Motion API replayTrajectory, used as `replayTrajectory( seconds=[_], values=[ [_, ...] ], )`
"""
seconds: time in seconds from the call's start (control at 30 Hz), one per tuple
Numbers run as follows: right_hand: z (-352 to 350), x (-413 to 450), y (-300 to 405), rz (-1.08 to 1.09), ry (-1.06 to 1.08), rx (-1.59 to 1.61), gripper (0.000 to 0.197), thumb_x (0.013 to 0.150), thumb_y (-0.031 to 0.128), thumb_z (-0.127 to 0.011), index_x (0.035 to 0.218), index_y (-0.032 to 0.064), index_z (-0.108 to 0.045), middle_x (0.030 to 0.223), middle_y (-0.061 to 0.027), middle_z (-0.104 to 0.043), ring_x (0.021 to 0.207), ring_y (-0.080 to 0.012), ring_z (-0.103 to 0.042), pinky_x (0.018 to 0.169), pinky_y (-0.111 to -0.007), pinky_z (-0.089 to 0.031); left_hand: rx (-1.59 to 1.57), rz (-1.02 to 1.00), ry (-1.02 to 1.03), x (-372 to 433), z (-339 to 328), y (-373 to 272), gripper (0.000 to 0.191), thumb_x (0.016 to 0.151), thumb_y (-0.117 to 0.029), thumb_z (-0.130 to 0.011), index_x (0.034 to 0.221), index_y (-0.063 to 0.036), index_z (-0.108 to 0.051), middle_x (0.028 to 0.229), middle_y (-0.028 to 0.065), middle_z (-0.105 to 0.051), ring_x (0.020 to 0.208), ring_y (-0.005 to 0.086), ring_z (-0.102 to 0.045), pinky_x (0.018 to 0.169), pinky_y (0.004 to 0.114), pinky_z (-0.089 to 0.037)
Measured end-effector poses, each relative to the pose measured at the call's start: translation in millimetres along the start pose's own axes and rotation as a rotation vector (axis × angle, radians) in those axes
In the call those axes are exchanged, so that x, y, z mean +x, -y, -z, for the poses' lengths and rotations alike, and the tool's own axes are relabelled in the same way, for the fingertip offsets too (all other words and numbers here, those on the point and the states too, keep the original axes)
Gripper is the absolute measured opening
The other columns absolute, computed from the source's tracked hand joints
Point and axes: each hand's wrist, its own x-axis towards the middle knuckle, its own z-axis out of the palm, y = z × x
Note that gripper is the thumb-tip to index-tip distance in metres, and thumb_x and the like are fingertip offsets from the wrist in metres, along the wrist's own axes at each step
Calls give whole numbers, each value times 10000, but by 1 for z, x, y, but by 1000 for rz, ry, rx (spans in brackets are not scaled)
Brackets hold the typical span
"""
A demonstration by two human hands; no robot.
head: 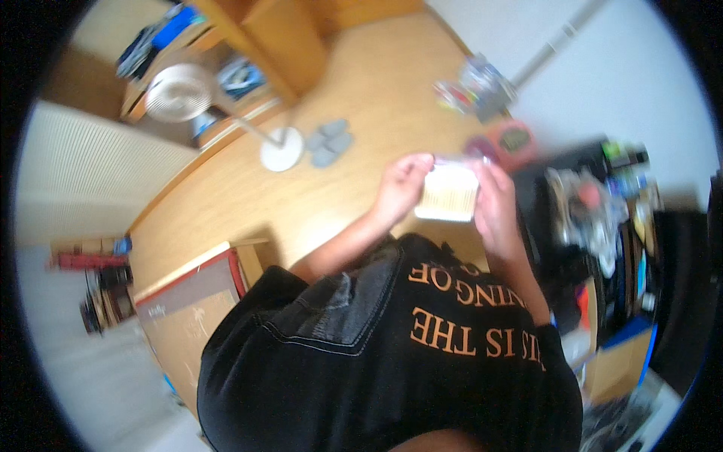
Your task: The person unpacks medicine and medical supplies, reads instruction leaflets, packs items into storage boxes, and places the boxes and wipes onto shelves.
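Between my two hands is a small clear plastic packet (449, 192), held up in front of my torso. Its pale contents stand in a row of thin sticks with white ends, like cotton swabs, but blur hides the detail. My left hand (400, 189) pinches the packet's upper left corner with the thumb and fingers. On the other side, my right hand (496, 198) grips the right edge near the top. The clear upper part of the packet stretches between both sets of fingers. Whether it is sealed cannot be made out.
A white standing fan (179, 93) and grey slippers (329, 142) are on the wooden floor ahead. A large cardboard box (189, 316) lies to my left. Plastic bags (590, 209) and an open cardboard box (618, 361) crowd my right. A pink round-fronted object (511, 144) stands by the wall.
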Motion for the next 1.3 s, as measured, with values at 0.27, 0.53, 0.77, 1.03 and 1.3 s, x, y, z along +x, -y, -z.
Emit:
replayTrajectory(
  seconds=[0.27, 0.53, 0.77, 1.03, 1.3],
  values=[
    [-122, 71, -83, 144, 276, -448, 213, 929, 141, -498, 896, -36, -611, 816, -46, -620, 735, -79, -553, 661, -227, -451, -153, -82, -256, -8, 130, -70, 383, 902, -239, -550, 1201, -14, -471, 1047, 57, -585, 930, 108, -554, 744, 234, -469],
    [-188, 146, -99, -157, 511, -200, 213, 927, 152, -508, 968, -34, -605, 883, -63, -627, 762, -97, -571, 655, -232, -473, -116, 82, -322, 11, 179, -74, 445, 843, -185, -640, 1223, -38, -461, 1056, 43, -596, 929, 107, -576, 775, 269, -500],
    [-244, 230, -106, -273, 1023, -569, 170, 881, 159, -582, 944, 7, -626, 852, -48, -644, 749, -95, -602, 627, -240, -506, -159, -52, -709, 35, 227, -106, 580, 781, -226, -714, 1245, -8, -443, 1048, 113, -602, 912, 180, -603, 779, 290, -515],
    [-342, 265, -145, -284, 1094, -410, 124, 880, 118, -578, 898, -2, -606, 807, -57, -650, 712, -101, -623, 607, -219, -503, -343, -174, -799, 44, 262, -120, 729, 814, -190, -662, 1373, -87, -206, 1187, 117, -493, 1047, 213, -536, 808, 349, -492],
    [-466, 226, -239, -330, 1283, -412, 120, 871, 95, -588, 896, -22, -593, 805, -66, -644, 708, -99, -619, 615, -221, -509, -363, -284, -1084, 13, 391, -156, 522, 812, -155, -658, 1245, -59, -384, 1110, 90, -550, 959, 185, -581, 744, 321, -523]
  ],
)
